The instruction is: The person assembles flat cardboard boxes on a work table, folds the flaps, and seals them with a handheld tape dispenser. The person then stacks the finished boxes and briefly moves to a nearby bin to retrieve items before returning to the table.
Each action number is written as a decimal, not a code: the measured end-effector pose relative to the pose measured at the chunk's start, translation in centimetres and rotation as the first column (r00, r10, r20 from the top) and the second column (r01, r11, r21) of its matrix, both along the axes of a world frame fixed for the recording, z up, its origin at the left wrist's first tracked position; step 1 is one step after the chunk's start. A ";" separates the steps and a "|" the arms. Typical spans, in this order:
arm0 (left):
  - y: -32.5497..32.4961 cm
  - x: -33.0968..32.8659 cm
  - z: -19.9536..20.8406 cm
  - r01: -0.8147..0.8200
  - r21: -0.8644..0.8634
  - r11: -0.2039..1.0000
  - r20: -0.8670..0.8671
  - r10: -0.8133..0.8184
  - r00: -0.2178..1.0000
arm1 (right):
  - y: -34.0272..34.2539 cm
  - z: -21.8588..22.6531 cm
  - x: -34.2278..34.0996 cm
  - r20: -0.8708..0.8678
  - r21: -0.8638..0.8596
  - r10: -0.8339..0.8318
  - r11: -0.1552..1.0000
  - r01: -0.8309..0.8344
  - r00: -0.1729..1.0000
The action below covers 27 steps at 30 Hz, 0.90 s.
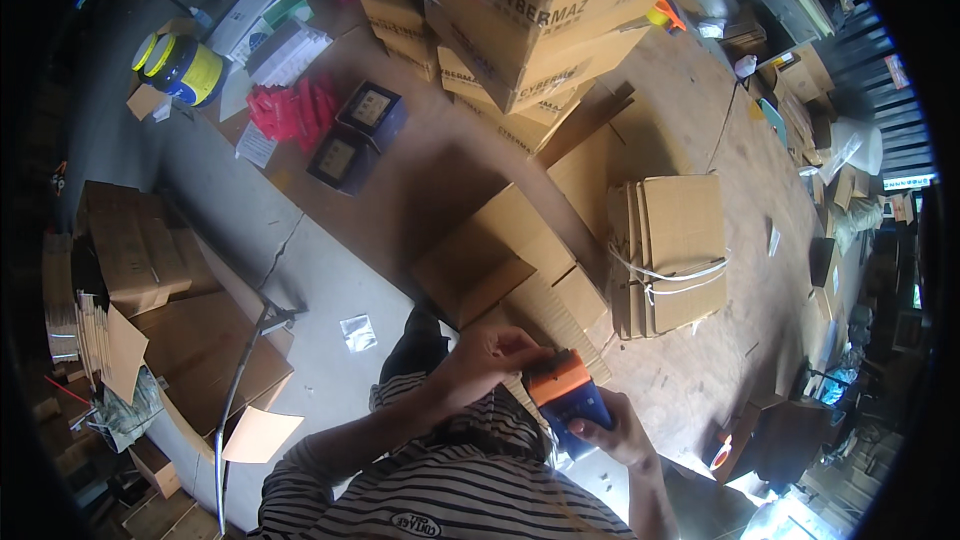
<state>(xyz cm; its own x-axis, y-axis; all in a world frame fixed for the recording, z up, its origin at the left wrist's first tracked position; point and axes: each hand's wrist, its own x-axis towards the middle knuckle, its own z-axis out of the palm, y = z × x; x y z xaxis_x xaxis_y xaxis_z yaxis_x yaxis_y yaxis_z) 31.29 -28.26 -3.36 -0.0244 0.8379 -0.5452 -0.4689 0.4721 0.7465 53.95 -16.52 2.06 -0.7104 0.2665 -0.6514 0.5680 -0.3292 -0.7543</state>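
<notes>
My right hand [622, 430] is wrapped round a small dark blue box [575, 418], its thumb lying across the front. An orange block-like part [558, 380] with a dark edge sits at the box's upper end; I cannot tell whether it belongs to the box. Close to that end, my left hand [492, 352] is closed in a pinch, and whatever its fingertips hold is too small to make out. Just beyond both hands stands an open brown carton [510, 250] with its flaps spread.
Tied flattened cartons [685, 250] lie right of the open carton. Stacked sealed cartons [560, 30] rise at the back. Two dark boxes [370, 110], a red bundle [292, 112] and blue-yellow jars [185, 70] are at far left. Cardboard [210, 350] fills a left-hand box.
</notes>
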 end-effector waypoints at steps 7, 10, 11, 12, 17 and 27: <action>1.6 -5.5 -1.7 -0.204 0.176 0.963 -0.309 0.251 0.917 | 1.6 1.5 -0.9 0.205 -0.016 0.077 0.997 -0.075 0.976; 2.8 -10.5 -5.2 -0.346 0.180 0.921 -0.383 0.390 0.837 | 1.7 1.6 -0.5 0.248 -0.090 0.025 0.996 -0.003 0.968; 2.8 -11.2 -6.9 -0.329 0.197 0.923 -0.427 0.383 0.819 | 1.6 1.5 -0.4 0.253 -0.111 0.004 0.994 0.025 0.967; 3.1 -11.1 -7.7 -0.345 0.157 0.926 -0.427 0.378 0.821 | 1.5 1.2 -0.5 0.243 -0.098 0.006 0.995 0.018 0.970; 2.7 -10.3 -10.2 -0.275 0.095 0.957 -0.674 0.265 0.689 | 1.2 0.4 -2.0 0.222 -0.027 0.026 0.999 -0.020 0.975; 1.6 -3.8 -18.6 -0.094 -0.041 0.995 -0.784 0.026 0.620 | 1.7 0.4 -3.1 0.240 -0.023 0.015 1.000 -0.010 0.971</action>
